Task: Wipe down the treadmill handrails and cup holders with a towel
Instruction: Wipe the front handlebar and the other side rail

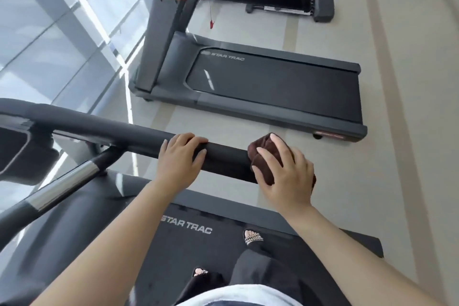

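A black padded handrail (224, 159) of the treadmill runs across the middle of the view, from the console at the left to its free end at the right. My left hand (178, 156) rests on top of the rail with its fingers curled over it. My right hand (285, 176) presses a dark brown towel (260, 154) around the rail's end; the towel is bunched under my palm and fingers. A recessed tray on the console (17, 149), at the far left, is blurred. No cup holder is clearly visible.
I stand on the treadmill's black belt (188, 228) marked STAR TRAC, both sandalled feet on it. A chrome and black support bar (62, 184) slants below the rail. A second treadmill (273, 84) stands beyond, with dumbbells (323, 7) on the floor behind. Large windows fill the left.
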Available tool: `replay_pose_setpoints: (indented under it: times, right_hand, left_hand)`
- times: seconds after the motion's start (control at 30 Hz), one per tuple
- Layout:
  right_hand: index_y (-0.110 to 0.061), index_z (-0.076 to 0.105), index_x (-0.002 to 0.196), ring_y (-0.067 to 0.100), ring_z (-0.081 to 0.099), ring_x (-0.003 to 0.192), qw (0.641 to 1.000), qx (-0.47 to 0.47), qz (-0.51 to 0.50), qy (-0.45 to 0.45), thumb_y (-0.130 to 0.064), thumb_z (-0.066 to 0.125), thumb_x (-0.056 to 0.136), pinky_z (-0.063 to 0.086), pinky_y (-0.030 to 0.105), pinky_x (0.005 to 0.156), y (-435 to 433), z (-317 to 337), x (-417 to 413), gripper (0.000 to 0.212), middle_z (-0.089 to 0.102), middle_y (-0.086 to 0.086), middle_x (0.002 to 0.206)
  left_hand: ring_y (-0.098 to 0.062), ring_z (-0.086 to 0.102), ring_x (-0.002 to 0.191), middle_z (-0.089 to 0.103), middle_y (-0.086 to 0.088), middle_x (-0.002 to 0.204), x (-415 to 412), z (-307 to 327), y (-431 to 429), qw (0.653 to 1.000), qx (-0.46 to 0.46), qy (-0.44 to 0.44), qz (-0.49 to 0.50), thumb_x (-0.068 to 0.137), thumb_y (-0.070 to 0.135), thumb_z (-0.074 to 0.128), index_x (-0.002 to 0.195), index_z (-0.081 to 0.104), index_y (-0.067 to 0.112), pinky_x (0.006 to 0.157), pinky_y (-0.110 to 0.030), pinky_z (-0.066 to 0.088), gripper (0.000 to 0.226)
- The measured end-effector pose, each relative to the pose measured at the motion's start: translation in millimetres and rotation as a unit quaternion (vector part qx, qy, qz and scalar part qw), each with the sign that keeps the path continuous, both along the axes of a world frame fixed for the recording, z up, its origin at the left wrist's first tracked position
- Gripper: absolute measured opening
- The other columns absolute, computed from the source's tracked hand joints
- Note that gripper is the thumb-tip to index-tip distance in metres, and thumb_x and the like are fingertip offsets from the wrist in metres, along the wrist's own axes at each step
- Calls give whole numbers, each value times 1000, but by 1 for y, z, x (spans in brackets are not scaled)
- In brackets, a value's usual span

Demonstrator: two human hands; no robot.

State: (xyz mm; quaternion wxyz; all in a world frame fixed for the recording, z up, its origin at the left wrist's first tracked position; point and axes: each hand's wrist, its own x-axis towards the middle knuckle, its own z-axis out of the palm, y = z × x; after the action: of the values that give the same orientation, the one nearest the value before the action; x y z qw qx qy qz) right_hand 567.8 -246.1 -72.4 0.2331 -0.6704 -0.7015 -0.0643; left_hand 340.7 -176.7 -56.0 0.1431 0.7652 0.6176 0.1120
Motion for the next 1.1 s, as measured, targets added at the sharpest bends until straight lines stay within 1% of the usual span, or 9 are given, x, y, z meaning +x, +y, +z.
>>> replay_pose_setpoints:
  times: [0.13,0.37,0.47,0.63,0.73,0.83,0.93,1.03,1.1]
  right_hand:
    - [-27,58,114,32,53,108,996,-55,64,-36,-44,52,85,42,43,78,18,12,-23,35,51,4,137]
    - [-32,45,127,34,53,103,979,-177,99,-28,-52,50,84,45,46,80,43,25,-24,48,41,6,143]
    - [-36,41,129,36,53,104,976,-182,111,-39,-55,47,83,43,54,85,39,23,-9,50,37,6,145]
    - [-34,47,125,33,57,100,969,-169,171,-58,-54,51,82,51,46,73,43,21,-5,47,45,9,140]
    - [-31,48,124,33,57,100,961,-176,207,-39,-54,51,83,51,45,74,61,20,-17,48,45,10,140]
    - [-31,43,127,33,52,106,951,-187,245,-17,-53,48,85,47,45,82,76,19,-29,47,38,8,145]
    - [-30,44,122,32,53,102,944,-167,284,-3,-47,53,85,48,42,79,79,17,-27,42,39,8,142]
    - [-27,49,118,30,55,98,938,-151,311,17,-40,60,83,50,41,77,82,16,-26,38,42,9,139]
    - [-26,52,117,29,55,97,935,-143,324,25,-38,62,83,50,40,78,87,16,-38,38,43,8,139]
  left_hand:
    - [-24,46,116,58,2,116,0,-3,3,999,23,-2,27,90,34,47,112,59,25,106,-45,28,26]
    - [-23,46,113,59,4,111,7,-8,1,997,41,-4,65,86,41,35,106,60,26,106,-44,23,35]
    - [-23,44,116,57,3,113,11,-11,-1,996,42,-13,79,86,42,28,108,60,25,108,-48,20,42]
    - [-21,37,127,54,1,125,16,-12,-4,994,15,-28,103,93,31,39,114,57,24,110,-50,17,29]
    - [-21,35,131,52,0,131,14,-8,-6,990,0,-80,119,94,23,44,118,58,20,111,-50,19,28]
    - [-18,40,127,54,0,129,9,-2,-14,981,22,-130,145,92,18,48,117,59,16,109,-37,30,27]
    - [-9,41,122,50,6,131,2,2,-28,975,26,-130,177,92,21,49,118,58,21,102,-23,31,27]
    - [-11,44,121,48,4,134,-12,6,-44,969,11,-127,211,91,24,49,120,56,22,99,-32,43,30]
    - [-14,45,122,50,3,132,-25,9,-53,965,5,-120,232,91,24,50,120,57,20,100,-38,43,30]
